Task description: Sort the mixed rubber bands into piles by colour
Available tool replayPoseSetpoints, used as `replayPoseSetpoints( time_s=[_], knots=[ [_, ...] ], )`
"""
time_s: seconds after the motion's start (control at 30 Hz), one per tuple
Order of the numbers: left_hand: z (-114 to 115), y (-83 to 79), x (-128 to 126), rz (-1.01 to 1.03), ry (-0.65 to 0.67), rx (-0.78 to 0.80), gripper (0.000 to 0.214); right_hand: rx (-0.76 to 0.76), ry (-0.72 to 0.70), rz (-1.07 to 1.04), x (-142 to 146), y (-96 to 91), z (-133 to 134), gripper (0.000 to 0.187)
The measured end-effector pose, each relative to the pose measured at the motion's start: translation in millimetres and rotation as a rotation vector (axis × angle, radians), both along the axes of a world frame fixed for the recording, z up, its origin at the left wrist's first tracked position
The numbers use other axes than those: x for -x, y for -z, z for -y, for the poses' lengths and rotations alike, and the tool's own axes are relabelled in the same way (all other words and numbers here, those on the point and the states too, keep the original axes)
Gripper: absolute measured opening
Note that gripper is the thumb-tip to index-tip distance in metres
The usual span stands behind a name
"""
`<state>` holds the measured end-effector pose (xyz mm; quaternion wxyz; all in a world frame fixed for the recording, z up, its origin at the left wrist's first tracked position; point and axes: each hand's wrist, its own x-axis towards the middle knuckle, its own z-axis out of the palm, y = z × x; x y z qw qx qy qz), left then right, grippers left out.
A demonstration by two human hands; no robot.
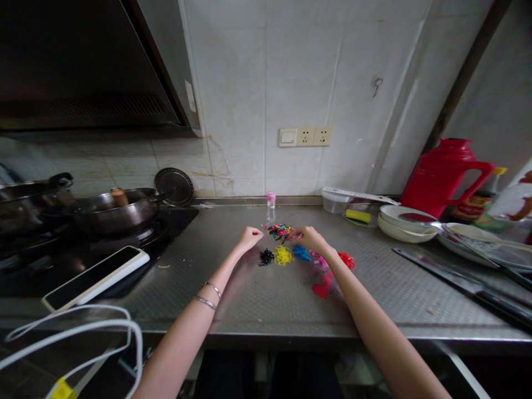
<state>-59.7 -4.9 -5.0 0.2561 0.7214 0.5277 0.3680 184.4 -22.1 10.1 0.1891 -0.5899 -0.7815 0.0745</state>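
Pile of coloured bands point(280, 233), long axis crosswise, between left hand point(251, 237), fingertips together, and right hand point(311, 239), closure unclear.

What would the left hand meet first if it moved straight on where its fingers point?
The left hand would probably meet the multicoloured heap of small, thin pieces first, though exact depth is unclear.

Metal counter point(233, 310); coloured piles point(284, 255) on it
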Motion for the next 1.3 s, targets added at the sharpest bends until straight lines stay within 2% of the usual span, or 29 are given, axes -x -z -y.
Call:
replayPoseSetpoints(
  time_s=[0.17, 0.33, 0.53, 0.73, 0.9, 1.03, 1.17, 1.3],
  knots=[
    [3.2, -5.2, 1.2, 0.021, 0.009, -0.028, 0.022, 0.025, -0.034, 0.045, 14.1, -3.8, -3.1, 0.026],
    [4.7, -6.2, 1.7, 0.017, 0.006, -0.042, 0.022, 0.030, -0.025, 0.135, 23.5, 1.6, -8.7, 0.035],
    [7.2, -6.4, 1.3, 0.016, 0.011, -0.050, 0.022, -0.003, -0.039, 0.104, 19.1, 2.9, -12.3, 0.034],
    [8.0, -5.1, -0.4, 0.001, 0.023, -0.063, 0.022, -0.077, -0.046, -0.098, -21.5, -1.6, -4.1, 0.033],
    [8.1, -3.8, -1.4, -0.012, 0.018, -0.055, 0.022, -0.137, 0.042, -0.249, -73.9, 0.9, 24.3, 0.031],
    [7.6, -2.8, -1.9, -0.014, 0.018, -0.050, 0.022, -0.118, 0.110, -0.225, -106.0, 6.9, 48.8, 0.029],
    [7.5, -1.8, -3.1, -0.013, 0.032, -0.062, 0.022, -0.071, 0.166, -0.168, -118.3, 15.6, 57.7, 0.028],
    [9.7, -1.6, -5.3, -0.026, 0.030, -0.069, 0.022, -0.189, 0.233, -0.150, -120.4, 21.3, 56.3, 0.028]
  ],
)
